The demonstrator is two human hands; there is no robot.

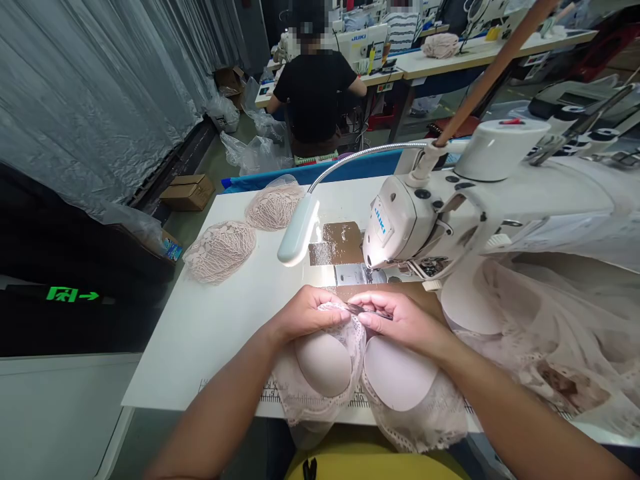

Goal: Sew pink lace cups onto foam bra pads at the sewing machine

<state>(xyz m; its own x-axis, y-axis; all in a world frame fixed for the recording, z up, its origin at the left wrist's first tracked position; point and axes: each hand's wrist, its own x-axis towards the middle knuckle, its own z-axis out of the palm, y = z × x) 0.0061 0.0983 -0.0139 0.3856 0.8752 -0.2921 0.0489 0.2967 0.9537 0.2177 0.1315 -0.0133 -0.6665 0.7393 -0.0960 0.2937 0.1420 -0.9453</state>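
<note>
A pale pink lace bra with two padded cups (pixel 325 363) lies at the near edge of the white sewing table (pixel 215 320). My left hand (pixel 305 313) pinches the lace at the top of the left cup. My right hand (pixel 395 319) is closed on the lace at the middle seam and seems to hold a small dark tool, too small to name. Both hands meet just in front of the white Juki sewing machine (pixel 415 223).
Two stacks of lace cup pieces (pixel 220 250) (pixel 274 205) sit at the table's far left. A gooseneck lamp (pixel 300 230) hangs over the middle. A heap of lace garments (pixel 550 333) fills the right. A person in black (pixel 315 93) sits at another table behind.
</note>
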